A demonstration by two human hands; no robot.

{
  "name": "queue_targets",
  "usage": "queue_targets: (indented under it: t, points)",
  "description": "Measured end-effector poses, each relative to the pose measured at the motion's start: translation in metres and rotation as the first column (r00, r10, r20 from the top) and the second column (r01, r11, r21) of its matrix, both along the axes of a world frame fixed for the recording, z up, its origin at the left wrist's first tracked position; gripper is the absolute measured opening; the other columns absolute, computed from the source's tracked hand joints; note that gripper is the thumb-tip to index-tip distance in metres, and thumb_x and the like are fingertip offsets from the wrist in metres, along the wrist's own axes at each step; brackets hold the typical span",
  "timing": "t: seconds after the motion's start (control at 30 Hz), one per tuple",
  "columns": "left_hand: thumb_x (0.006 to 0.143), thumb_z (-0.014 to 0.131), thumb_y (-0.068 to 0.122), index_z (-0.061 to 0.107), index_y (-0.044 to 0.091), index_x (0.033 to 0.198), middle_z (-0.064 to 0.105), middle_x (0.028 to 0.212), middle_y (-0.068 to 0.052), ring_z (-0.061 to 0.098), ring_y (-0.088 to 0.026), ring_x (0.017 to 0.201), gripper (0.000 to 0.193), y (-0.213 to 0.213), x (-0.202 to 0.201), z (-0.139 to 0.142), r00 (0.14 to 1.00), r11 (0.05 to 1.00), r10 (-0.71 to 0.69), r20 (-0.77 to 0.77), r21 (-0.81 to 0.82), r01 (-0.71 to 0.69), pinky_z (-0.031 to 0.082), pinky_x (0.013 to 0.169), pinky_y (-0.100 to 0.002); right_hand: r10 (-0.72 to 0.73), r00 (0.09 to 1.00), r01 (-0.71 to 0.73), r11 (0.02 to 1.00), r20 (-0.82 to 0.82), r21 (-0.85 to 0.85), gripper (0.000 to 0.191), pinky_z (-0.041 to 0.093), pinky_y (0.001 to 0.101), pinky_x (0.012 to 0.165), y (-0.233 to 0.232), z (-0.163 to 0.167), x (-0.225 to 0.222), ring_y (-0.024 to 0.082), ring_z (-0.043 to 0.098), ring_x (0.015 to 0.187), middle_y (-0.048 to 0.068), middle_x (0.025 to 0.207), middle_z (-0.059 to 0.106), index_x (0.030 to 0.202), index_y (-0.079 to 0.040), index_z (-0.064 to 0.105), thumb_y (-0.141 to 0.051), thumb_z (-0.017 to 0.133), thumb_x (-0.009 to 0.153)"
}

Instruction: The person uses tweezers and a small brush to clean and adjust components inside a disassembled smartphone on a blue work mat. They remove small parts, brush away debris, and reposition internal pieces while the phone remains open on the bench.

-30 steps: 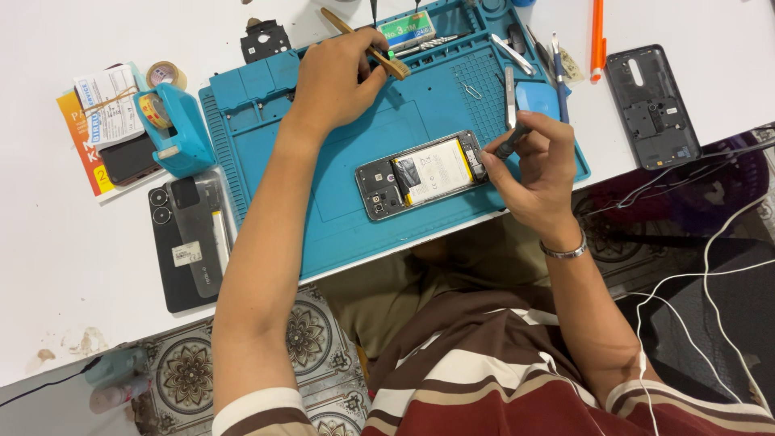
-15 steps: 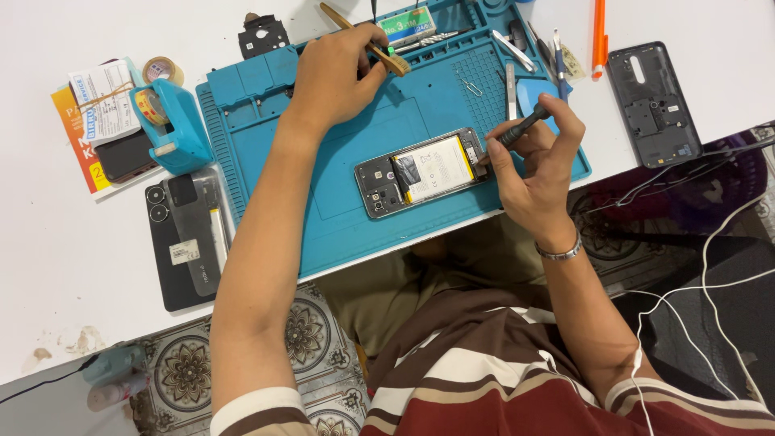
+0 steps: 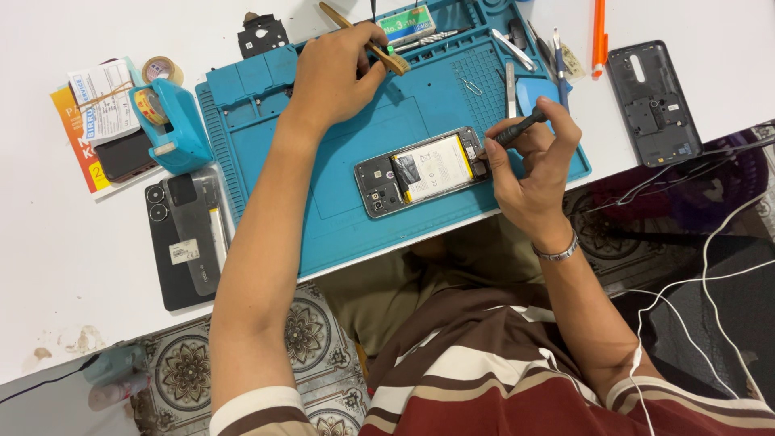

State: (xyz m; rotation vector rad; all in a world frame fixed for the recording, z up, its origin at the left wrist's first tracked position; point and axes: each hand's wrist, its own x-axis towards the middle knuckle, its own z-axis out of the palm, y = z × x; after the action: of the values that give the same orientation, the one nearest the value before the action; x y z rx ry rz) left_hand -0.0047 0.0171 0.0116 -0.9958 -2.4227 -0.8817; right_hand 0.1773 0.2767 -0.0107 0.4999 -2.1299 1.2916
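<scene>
Head view: right hand (image 3: 533, 173) fingers clenched around screwdriver (image 3: 513, 132) just beside opened phone (image 3: 424, 170); left hand (image 3: 339, 77) grasping brush (image 3: 367, 42).

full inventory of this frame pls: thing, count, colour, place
opened phone: 1, black with a white battery, centre of mat
work mat: 1, teal, on white table
screwdriver: 1, dark, in right hand, tip at the phone's right end
brush: 1, wooden handle, under left hand at mat's top edge
back cover: 1, dark grey, on table right of mat
second phone: 1, black, face down left of mat
tape dispenser: 1, teal, left of mat
pen: 1, orange, top right
cables: several, white, lower right
left hand: resting on the brush
right hand: fingers gripping the screwdriver
</scene>
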Motion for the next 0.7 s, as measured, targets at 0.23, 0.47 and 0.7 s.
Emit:
queue_targets:
  t: [0.23,0.47,0.7]
  points:
    - [0.088,0.079,0.013,0.074,0.010,0.111,0.072,0.071,-0.005,0.068,-0.021,0.061,0.024,0.0005,0.0004,0.0006,1.000,1.000,0.004,0.004,0.009,-0.004,0.053,0.062,-0.037,0.016,0.995,-0.007,0.996,-0.102,0.091,0.067,0.061,0.0289,0.082,-0.0004,0.0015,-0.0039,0.022,0.072,0.097,0.018,0.110,0.067,0.152,-0.009,0.024,0.010,0.068,0.106]
    - [0.087,0.079,0.013,0.073,0.010,0.111,0.071,0.070,-0.005,0.068,-0.022,0.060,0.025,0.0006,0.0013,0.0022,1.000,1.000,0.007,0.019,0.003,-0.007,0.053,0.062,-0.037,0.069,0.988,-0.061,0.997,-0.137,0.055,0.056,0.061,0.0348,0.089,0.0024,-0.0016,-0.0057,0.023,0.073,0.095,0.015,0.107,0.068,0.151,-0.009,0.036,0.010,0.066,0.108]
    - [0.087,0.078,0.013,0.073,0.011,0.111,0.071,0.069,-0.004,0.068,-0.021,0.059,0.025,0.0017,0.0003,0.0020,1.000,1.000,0.007,0.022,-0.004,-0.007,0.052,0.061,-0.037,0.044,0.973,-0.027,0.997,-0.227,0.077,0.058,0.060,0.0333,0.082,0.0016,-0.0058,-0.0033,0.027,0.073,0.099,0.019,0.111,0.067,0.147,-0.009,0.038,0.011,0.070,0.103]
